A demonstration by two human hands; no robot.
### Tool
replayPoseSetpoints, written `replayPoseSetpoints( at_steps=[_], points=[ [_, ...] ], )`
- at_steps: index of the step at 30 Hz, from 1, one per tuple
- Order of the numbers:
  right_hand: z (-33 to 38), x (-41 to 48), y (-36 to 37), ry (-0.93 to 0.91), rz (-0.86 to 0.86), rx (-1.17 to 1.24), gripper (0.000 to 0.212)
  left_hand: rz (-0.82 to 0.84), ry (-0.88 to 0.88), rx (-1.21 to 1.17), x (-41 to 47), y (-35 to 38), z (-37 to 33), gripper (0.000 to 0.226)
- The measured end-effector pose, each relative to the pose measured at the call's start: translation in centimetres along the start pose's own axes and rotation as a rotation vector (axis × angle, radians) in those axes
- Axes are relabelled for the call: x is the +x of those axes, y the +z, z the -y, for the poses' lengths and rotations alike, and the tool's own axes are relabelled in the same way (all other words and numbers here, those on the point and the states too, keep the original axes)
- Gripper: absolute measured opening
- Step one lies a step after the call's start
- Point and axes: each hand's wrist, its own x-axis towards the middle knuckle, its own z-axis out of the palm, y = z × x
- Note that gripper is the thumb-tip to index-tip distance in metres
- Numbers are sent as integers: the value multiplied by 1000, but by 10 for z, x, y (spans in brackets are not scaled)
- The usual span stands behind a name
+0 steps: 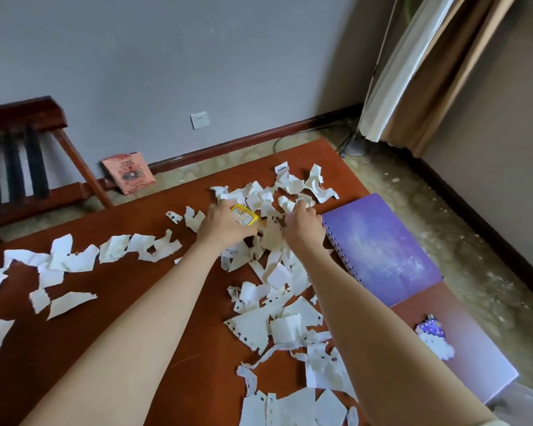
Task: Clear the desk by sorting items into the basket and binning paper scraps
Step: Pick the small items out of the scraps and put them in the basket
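Scrap-littered desk (pixel 136 318); yellow box (pixel 245 214) in left hand (pixel 225 225); notebook (pixel 379 244) at right edge

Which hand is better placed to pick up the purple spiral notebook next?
Right. The right hand sits just beside the wire binding of the purple spiral notebook, fingers curled in paper scraps. The left hand is farther off and already grips the yellow box.

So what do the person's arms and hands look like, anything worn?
Both forearms are bare, with no gloves. No ring, watch or bracelet shows on the left hand or right hand. At the bottom right corner a pale cream sleeve edge seems to show on the right arm, too cut off to be sure.
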Motion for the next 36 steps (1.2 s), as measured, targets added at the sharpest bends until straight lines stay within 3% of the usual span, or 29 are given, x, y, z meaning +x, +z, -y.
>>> replayPoseSetpoints(
  at_steps=[6, 10, 13, 16, 20, 26, 32, 35, 36],
  points=[
    [9, -4, -6, -9, -46, 212, 40, 18, -70, -40, -9, -11, 9, 77],
    [14, -13, -13, 45, -7, 286, 59, 52, -103, -72, -19, -12, 17, 69],
    [15, -22, -16, 26, -17, 302, 46, 86, -114, -120, -27, -12, 21, 64],
    [12, -32, -23, 69, -28, 532, 39, 136, -117, -217, -34, -8, 21, 70],
    [5, -36, -27, 150, 24, 677, 51, 181, -122, -321, -43, -5, 15, 89],
    [-2, -41, -34, 195, -51, 853, 63, 191, -123, -410, -53, -11, 6, 77],
    [18, -52, -39, 140, 27, 952, 47, 119, -221, -694, -63, -33, 15, 71],
    [37, -62, -35, 96, 129, 1041, 18, 56, -236, -762, -71, -48, 31, 66],
    [46, -70, -34, 79, 221, 1064, 29, 38, -239, -771, -74, -53, 39, 61]
  ],
)
